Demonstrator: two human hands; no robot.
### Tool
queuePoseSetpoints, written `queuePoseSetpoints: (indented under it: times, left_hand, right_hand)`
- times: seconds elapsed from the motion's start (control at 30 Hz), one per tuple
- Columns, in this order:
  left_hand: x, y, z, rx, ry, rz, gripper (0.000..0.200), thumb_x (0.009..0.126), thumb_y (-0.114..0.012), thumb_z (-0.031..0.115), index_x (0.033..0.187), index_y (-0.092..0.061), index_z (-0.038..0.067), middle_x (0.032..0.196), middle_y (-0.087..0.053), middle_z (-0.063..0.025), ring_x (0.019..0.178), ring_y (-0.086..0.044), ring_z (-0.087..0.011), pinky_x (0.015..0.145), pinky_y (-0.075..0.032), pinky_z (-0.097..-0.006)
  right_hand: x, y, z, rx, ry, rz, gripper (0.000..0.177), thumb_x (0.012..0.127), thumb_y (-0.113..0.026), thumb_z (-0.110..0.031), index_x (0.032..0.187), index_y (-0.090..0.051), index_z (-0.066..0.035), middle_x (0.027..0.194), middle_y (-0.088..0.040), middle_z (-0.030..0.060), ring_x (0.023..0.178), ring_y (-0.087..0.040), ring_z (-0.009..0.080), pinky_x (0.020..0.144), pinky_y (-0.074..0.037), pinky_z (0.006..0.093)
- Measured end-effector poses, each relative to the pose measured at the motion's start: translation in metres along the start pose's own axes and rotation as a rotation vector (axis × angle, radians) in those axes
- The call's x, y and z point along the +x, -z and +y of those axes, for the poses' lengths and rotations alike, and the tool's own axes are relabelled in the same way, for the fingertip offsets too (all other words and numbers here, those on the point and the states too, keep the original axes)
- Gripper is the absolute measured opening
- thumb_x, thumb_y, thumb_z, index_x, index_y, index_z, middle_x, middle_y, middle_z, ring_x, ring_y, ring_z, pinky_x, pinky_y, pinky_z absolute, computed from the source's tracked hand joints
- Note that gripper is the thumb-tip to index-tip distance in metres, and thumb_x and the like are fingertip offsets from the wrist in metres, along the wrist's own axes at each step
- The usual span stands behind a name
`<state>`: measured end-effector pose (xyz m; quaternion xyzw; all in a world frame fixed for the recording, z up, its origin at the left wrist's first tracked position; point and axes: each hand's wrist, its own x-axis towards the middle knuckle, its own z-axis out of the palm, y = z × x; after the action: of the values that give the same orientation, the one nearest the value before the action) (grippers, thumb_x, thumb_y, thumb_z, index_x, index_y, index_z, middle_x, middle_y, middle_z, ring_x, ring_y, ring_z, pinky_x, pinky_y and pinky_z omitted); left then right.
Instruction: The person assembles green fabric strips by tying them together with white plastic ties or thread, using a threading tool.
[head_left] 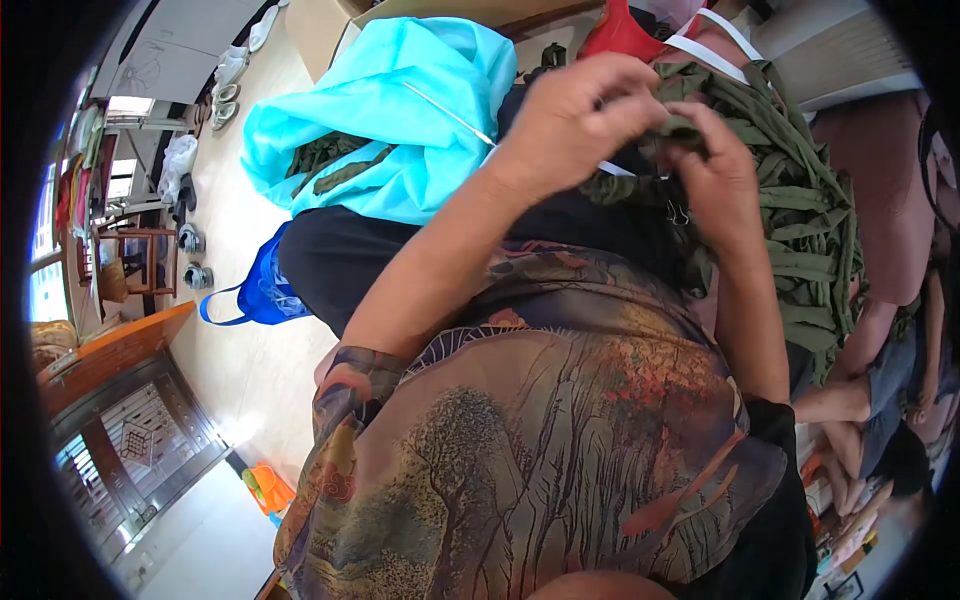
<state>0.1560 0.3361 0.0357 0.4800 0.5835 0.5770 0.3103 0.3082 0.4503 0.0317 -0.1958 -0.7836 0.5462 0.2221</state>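
My left hand (585, 120) is curled, thumb and fingers pinched at the end of an olive-green fabric strap (680, 127); a little blur hides the exact grip. Close beside it, my right hand (715, 175) is closed on the same strap, thumb and forefinger around it. Small metal clips (677, 212) hang just below the right hand. A large heap of similar green straps (800, 230) lies to the right of that hand. To the left, a turquoise bag (390, 90) rests by my lap, more green straps (345, 170) showing in its opening.
A thin white stick (450, 115) lies across the turquoise bag. Beyond are a red plastic container (615, 35) and a cardboard box (325, 30). A blue bag (265, 285) stands on the floor at left, near several shoes (195, 240). Other people (880, 400) sit at right.
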Motion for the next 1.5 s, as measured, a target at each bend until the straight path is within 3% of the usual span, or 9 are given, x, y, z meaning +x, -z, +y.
queuePoseSetpoints:
  times: [0.2,0.37,0.5,0.6,0.8,1.03,1.2,1.37,1.5]
  left_hand:
    - [-0.023,0.002,-0.067,0.403,-0.138,-0.081,0.041,0.084,-0.059,0.006,0.125,-0.053,0.001,0.114,-0.064,-0.0134,0.105,-0.061,-0.0262,0.092,-0.046,-0.0352]
    - [-0.024,-0.023,-0.072,0.823,-0.273,-0.088,0.018,0.076,-0.070,0.023,0.092,-0.069,0.014,0.086,-0.057,-0.0049,0.099,-0.053,-0.0254,0.089,-0.036,-0.0426]
    - [-0.023,-0.026,-0.075,0.858,-0.260,-0.076,0.011,0.077,-0.069,0.022,0.085,-0.070,0.014,0.084,-0.056,-0.0042,0.095,-0.053,-0.0253,0.088,-0.037,-0.0426]
    - [-0.024,-0.027,-0.071,0.893,-0.285,-0.053,0.008,0.077,-0.069,0.021,0.083,-0.070,0.015,0.081,-0.056,-0.0039,0.094,-0.053,-0.0255,0.087,-0.037,-0.0423]
    - [-0.025,-0.024,-0.065,0.922,-0.328,-0.055,0.005,0.076,-0.067,0.019,0.080,-0.068,0.015,0.078,-0.056,-0.0050,0.088,-0.055,-0.0263,0.084,-0.039,-0.0415]
    - [-0.040,0.081,-0.033,1.119,-0.525,0.157,0.007,0.065,-0.061,0.008,0.072,-0.060,0.012,0.068,-0.055,-0.0067,0.074,-0.056,-0.0289,0.071,-0.041,-0.0431]
    - [-0.113,0.224,-0.056,0.940,0.095,0.664,0.014,0.086,-0.057,0.018,0.086,-0.067,0.008,0.085,-0.064,-0.0125,0.082,-0.060,-0.0320,0.075,-0.047,-0.0417]
    - [-0.088,0.154,-0.086,1.327,-0.138,0.111,0.015,0.082,-0.057,0.019,0.082,-0.067,0.008,0.082,-0.064,-0.0120,0.081,-0.061,-0.0290,0.074,-0.046,-0.0427]
    - [-0.057,0.047,-0.059,0.801,-0.288,0.059,0.024,0.076,-0.068,0.018,0.093,-0.064,0.001,0.084,-0.061,-0.0147,0.087,-0.060,-0.0350,0.080,-0.046,-0.0432]
  right_hand:
    - [-0.019,0.025,0.034,0.482,-0.203,0.316,0.023,0.093,-0.059,-0.017,0.106,-0.059,0.001,0.085,-0.063,0.0063,0.077,-0.058,0.0122,0.071,-0.048,0.0267]
    - [-0.047,0.051,0.061,0.125,-0.446,0.620,0.025,0.091,-0.062,-0.023,0.103,-0.063,-0.001,0.094,-0.065,0.0088,0.083,-0.061,0.0151,0.070,-0.050,0.0299]
    - [-0.068,0.076,0.082,-0.748,-0.344,0.432,0.032,0.086,-0.065,-0.017,0.115,-0.059,-0.002,0.106,-0.064,0.0165,0.097,-0.061,0.0271,0.084,-0.048,0.0347]
    - [-0.055,0.063,0.035,-0.852,-0.066,0.437,0.035,0.080,-0.066,-0.011,0.114,-0.059,-0.005,0.107,-0.063,0.0165,0.108,-0.058,0.0344,0.090,-0.046,0.0395]
    - [0.000,0.009,0.025,-0.818,0.539,-0.202,0.025,0.072,-0.069,-0.007,0.096,-0.062,-0.007,0.096,-0.062,0.0125,0.113,-0.055,0.0325,0.101,-0.035,0.0496]
    - [-0.001,0.045,0.052,-1.002,0.436,-0.005,0.009,0.072,-0.067,-0.008,0.072,-0.058,-0.008,0.079,-0.057,0.0071,0.098,-0.058,0.0292,0.090,-0.038,0.0467]
    - [-0.024,0.066,0.053,-1.085,0.266,0.061,0.012,0.071,-0.069,-0.010,0.077,-0.059,-0.008,0.075,-0.053,0.0087,0.080,-0.056,0.0306,0.072,-0.042,0.0426]
    - [-0.018,0.000,0.016,-0.776,0.126,-0.095,0.020,0.071,-0.074,-0.014,0.080,-0.057,-0.007,0.077,-0.054,0.0094,0.081,-0.056,0.0320,0.067,-0.044,0.0418]
    - [-0.009,-0.012,0.008,-0.777,0.191,-0.091,0.031,0.067,-0.078,-0.015,0.086,-0.055,-0.007,0.082,-0.055,0.0099,0.084,-0.057,0.0332,0.070,-0.045,0.0425]
